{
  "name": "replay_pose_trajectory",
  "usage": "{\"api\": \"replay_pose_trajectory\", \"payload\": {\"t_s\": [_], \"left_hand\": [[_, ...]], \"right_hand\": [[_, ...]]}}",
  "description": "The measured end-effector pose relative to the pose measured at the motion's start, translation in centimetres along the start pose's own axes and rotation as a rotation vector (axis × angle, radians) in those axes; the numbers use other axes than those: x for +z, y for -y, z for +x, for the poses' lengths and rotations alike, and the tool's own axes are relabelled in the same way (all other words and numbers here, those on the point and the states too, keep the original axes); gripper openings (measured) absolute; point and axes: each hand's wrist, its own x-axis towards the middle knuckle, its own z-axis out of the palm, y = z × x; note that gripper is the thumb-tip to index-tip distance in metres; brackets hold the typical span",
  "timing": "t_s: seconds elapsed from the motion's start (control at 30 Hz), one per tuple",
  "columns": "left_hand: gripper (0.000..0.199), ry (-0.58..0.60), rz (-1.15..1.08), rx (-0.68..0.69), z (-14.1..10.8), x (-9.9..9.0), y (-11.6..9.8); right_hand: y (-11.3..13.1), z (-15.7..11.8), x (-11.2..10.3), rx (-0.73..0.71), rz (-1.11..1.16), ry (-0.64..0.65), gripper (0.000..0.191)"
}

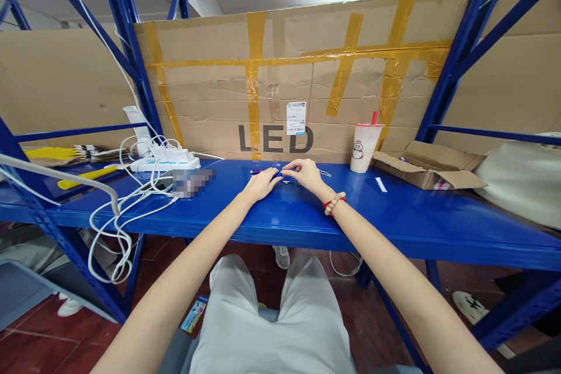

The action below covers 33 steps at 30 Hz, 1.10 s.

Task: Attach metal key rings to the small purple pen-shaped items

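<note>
Both hands meet over the middle of the blue shelf table (263, 216), close to its back edge. My left hand (262, 184) rests low with its fingers together, pointing right at a small blue item (277, 175). From the other side my right hand (307, 174), with a beaded bracelet at the wrist, pinches at something too small to make out, its fingertips nearly touching the left ones. Small metallic bits (287, 182) lie just below the fingertips. A thin wire-like piece (325, 173) is right of the right hand.
A cup with a red straw (366, 146) and an open cardboard box (427, 163) stand at the right. White cables (118, 234) and a power strip (169, 162) crowd the left. A tall cardboard sheet (210, 93) closes off the back. A white strip (381, 184) lies near the cup.
</note>
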Motion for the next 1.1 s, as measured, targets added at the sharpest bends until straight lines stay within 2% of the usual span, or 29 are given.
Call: {"api": "replay_pose_trajectory", "payload": {"t_s": [0.33,0.57,0.77,0.83,1.0,1.1], "left_hand": [[0.027,0.003,0.016,0.032,-0.1,0.1,0.0],[0.027,0.002,0.028,0.039,-0.1,0.1,-0.1],[0.027,-0.024,0.050,-0.030,-0.1,-0.1,-0.3],[0.028,-0.021,0.049,-0.035,0.0,-0.2,-0.3],[0.029,-0.011,0.056,-0.020,0.0,-0.1,-0.3],[0.030,-0.004,0.064,-0.010,0.0,0.0,-0.3]], "right_hand": [[-0.4,0.1,0.3,-0.033,0.135,0.036,0.020],[-0.2,0.0,0.3,-0.084,0.063,0.076,0.021],[0.2,-0.2,0.0,0.047,-0.094,0.058,0.027],[0.1,-0.3,-0.1,0.063,-0.185,0.101,0.023],[-0.9,-0.5,0.1,0.083,-0.316,0.315,0.022],[-1.1,-0.5,0.2,0.093,-0.341,0.362,0.020]]}}
